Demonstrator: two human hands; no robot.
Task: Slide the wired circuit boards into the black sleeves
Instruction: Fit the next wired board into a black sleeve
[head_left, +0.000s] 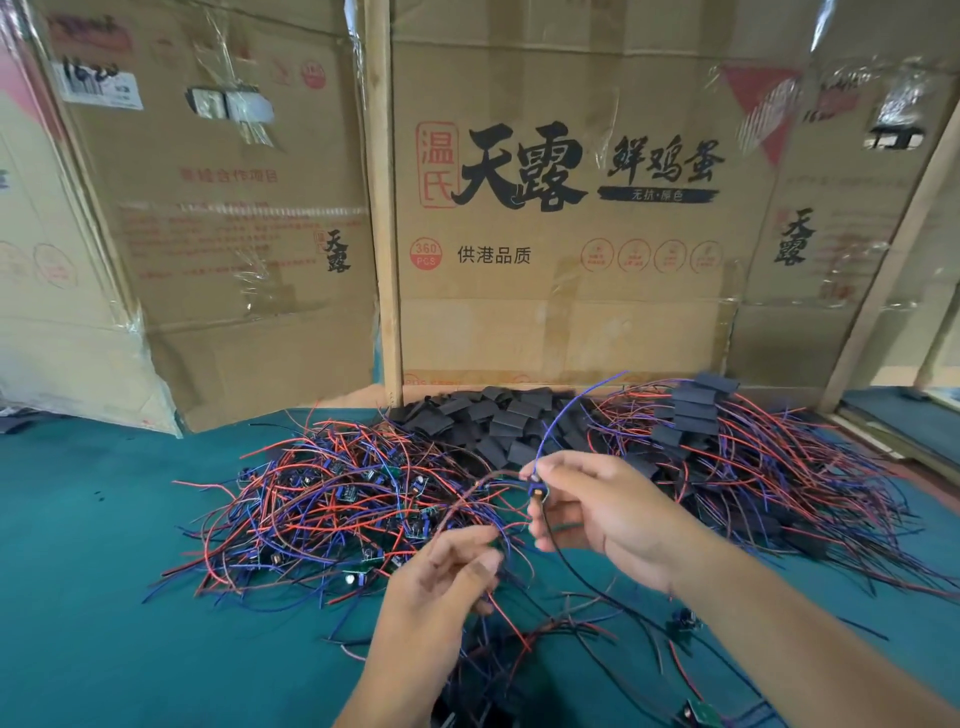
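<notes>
A: What takes up most of the view?

B: A wall of flattened cardboard boxes (561, 218) printed with black and red characters, propped behind a green table (93, 571). A wooden post (384, 208) stands in front of the cardboard, and a slanted wooden beam (893, 265) leans at the right.

A: And on the table?

B: 3 heaps. At left-centre, a tangle of loose wired boards (332, 504), red and blue leads spreading every way. At the back, against the cardboard, a pile of black sleeves (498, 421). On the right, a pile of sleeved boards (737, 457) with wires fanning outward.

A: Anything between the hands and the sleeves?

B: The tangle's wires arc across the space just in front of the sleeve pile. More wires and a few stray boards (685, 621) lie near the forearms.

A: The hands?

B: The right hand (613, 514) pinches 1 small circuit board (537, 491) at its fingertips, held above the table; a blue wire (566, 410) rises from it over the sleeves. The left hand (441, 587), lower and blurred, has its fingers curled round red and blue wires (506, 621) trailing down.
</notes>
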